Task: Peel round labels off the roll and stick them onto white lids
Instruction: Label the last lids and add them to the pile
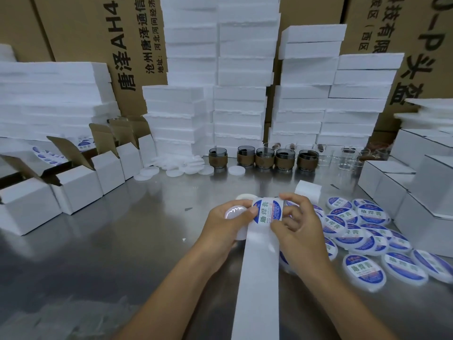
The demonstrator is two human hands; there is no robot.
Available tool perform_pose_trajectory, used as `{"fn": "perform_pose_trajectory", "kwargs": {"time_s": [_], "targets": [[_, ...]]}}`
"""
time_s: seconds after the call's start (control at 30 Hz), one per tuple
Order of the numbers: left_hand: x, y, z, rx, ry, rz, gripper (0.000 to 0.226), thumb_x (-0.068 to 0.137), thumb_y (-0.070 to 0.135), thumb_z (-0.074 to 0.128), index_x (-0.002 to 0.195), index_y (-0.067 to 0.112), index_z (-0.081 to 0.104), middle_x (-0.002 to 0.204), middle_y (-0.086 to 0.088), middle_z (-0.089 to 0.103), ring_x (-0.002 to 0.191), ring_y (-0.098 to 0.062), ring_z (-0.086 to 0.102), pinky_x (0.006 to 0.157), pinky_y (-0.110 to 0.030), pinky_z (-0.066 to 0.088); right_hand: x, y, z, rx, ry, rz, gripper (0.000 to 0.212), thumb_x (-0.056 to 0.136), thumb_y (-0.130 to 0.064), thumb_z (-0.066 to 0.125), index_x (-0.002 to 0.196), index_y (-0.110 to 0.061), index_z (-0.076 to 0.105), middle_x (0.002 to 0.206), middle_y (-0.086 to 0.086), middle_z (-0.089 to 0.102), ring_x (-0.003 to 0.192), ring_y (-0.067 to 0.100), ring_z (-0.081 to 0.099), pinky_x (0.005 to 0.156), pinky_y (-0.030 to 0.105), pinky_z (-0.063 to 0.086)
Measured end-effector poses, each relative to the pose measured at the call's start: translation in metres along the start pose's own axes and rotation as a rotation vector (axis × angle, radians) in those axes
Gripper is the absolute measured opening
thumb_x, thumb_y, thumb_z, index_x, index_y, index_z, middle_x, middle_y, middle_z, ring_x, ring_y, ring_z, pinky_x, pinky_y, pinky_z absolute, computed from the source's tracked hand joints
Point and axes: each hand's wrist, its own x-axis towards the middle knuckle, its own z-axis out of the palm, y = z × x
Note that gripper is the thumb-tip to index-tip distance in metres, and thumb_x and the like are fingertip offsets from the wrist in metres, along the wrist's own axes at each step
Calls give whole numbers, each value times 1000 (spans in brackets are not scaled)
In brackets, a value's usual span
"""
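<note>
A round blue-and-white label (pixel 267 212) sits at the top of a white backing strip (pixel 257 278) that runs down toward me. My left hand (pixel 228 224) holds a plain white lid (pixel 234 211) and its thumb pins the label's left edge. My right hand (pixel 296 219) pinches the strip at the label's right and lower edge. The white label roll (pixel 308 190) stands just behind my right hand. Several labelled lids (pixel 362 231) lie in a heap to the right.
Plain white lids (pixel 176 165) are scattered at the back of the steel table (pixel 122 241). Brown-banded jars (pixel 264 158) and clear glass jars (pixel 348 155) line up behind. Open white boxes (pixel 81 182) stand left, closed ones (pixel 416 192) right, foam stacks (pixel 240 94) behind.
</note>
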Motion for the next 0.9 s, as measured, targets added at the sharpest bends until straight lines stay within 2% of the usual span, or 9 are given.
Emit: {"fn": "perform_pose_trajectory", "kwargs": {"time_s": [0.1,0.17,0.23,0.33,0.47,0.67,0.83,0.9], "targets": [[0,0,0,-15,-6,24,17,81,8,70,75,23,77,89,-10,74,80,-24,71,74,-35,59,-3,5,1,-496,200,-358,16,84,-13,66,97,-21,62,93,-6,52,78,4,52,56,11,45],[0,-1,1,13,-1,16,16,82,10,69,77,24,76,90,-8,74,83,-27,70,76,-39,59,-1,8,0,-736,292,-576,19,81,-18,65,98,-10,68,94,5,53,82,11,50,57,19,46],[1,-1,3,29,9,9,11,82,12,70,84,21,75,99,-12,72,92,-33,68,84,-46,56,1,10,-2,-840,317,-693,25,75,-18,64,97,-7,69,92,11,59,80,23,56,59,32,51],[0,-1,3,46,-5,-10,16,84,15,68,99,15,71,105,-16,70,97,-36,66,91,-52,51,2,10,-2,-905,324,-728,26,73,-17,64,95,-5,71,89,11,63,78,30,60,62,38,52],[-2,-1,0,49,-87,-15,24,88,15,62,111,8,67,108,-21,68,100,-40,64,93,-53,50,2,10,-2,-867,277,-719,25,75,-17,64,97,-7,72,87,9,64,80,26,58,65,38,51],[-3,0,1,67,-107,8,16,88,16,62,102,15,70,102,-13,71,95,-30,68,88,-45,55,1,8,-6,-834,254,-730,29,68,-7,80,95,-4,72,86,11,69,78,30,63,71,37,51],[0,-1,2,13,-87,-7,22,88,23,61,104,11,68,100,-15,71,89,-28,68,77,-37,57,2,6,-11,-833,234,-754,28,65,-7,83,91,-5,73,84,10,71,77,30,65,74,38,51],[0,0,2,13,-85,-6,19,90,25,60,98,12,70,93,-13,72,81,-23,69,72,-33,57,1,5,-12,-851,223,-759,25,66,-11,83,89,-7,73,85,9,71,78,29,64,72,38,51]]}}
